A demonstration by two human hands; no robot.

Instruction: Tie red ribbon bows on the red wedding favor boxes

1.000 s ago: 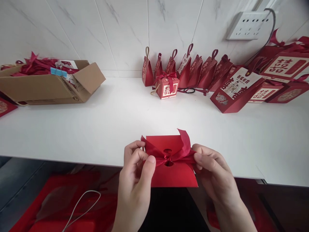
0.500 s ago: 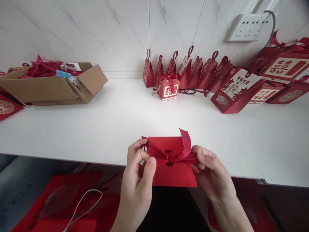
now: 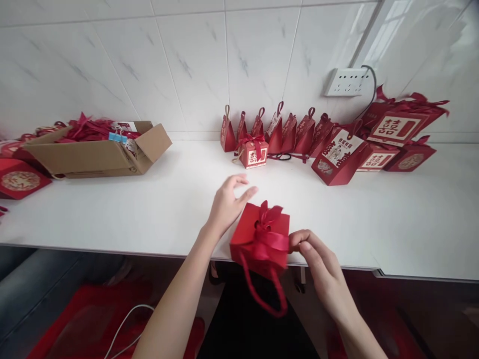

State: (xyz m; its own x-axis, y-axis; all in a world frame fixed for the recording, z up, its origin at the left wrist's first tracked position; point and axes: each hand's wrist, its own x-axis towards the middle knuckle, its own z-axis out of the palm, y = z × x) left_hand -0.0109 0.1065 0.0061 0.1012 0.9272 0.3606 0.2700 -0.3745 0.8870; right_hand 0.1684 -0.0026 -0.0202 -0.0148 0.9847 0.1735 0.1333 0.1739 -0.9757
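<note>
A red gift box sits at the table's front edge, turned at an angle and partly overhanging it. Dark pink ribbon crosses its top, with upright tails, and a red cord handle dangles in front, slightly blurred. My left hand is just beyond the box's far left corner, thumb and fingers apart with nothing between them. At the box's right side, my right hand has thumb and forefinger closed where the ribbon reaches the edge; the fingertips partly hide what they pinch.
A cardboard carton full of dark pink ribbons stands at left, beside red boxes. Against the tiled wall, several tall red boxes stand behind a small ribboned box. More boxes are stacked at right, below a power strip.
The box has turned and tilted, bringing its cord handle into view in front. My left hand has let go and moved forward; my right hand stays at its right side. The camera view has shifted.
</note>
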